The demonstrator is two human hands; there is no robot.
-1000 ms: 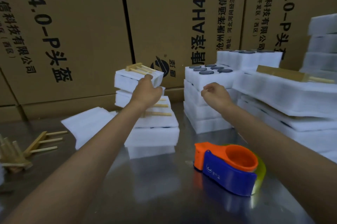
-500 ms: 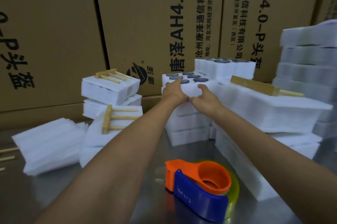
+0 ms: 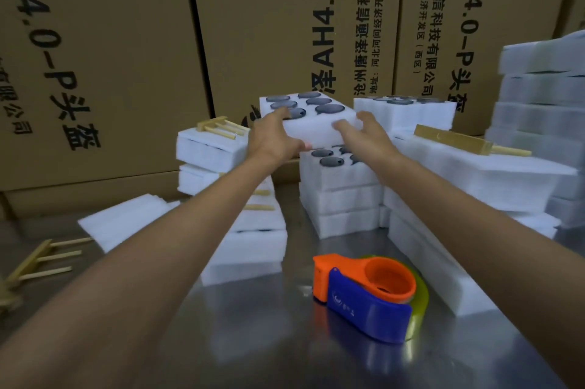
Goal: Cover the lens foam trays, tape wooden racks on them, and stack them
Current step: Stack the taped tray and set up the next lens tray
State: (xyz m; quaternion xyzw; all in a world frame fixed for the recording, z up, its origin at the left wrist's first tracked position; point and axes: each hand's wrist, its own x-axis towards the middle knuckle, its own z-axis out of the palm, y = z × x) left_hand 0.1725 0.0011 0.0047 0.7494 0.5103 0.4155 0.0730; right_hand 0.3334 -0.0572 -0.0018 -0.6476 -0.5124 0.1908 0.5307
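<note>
A taped foam stack [image 3: 212,151] is seen left of the grip. The lens foam tray [image 3: 311,122] is clasped at its ends by the left hand [image 3: 272,138] and right hand [image 3: 368,133], raised above the tray pile [image 3: 338,195]; the tape dispenser [image 3: 364,296] lies nearer, below.

Tape dispenser [image 3: 367,296] sits in the bare lane between foam stacks [image 3: 342,198].

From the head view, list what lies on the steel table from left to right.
Loose wooden rack → flat foam sheets → stack of covered trays with racks → lens foam tray held by both hands → tall foam stack.
</note>
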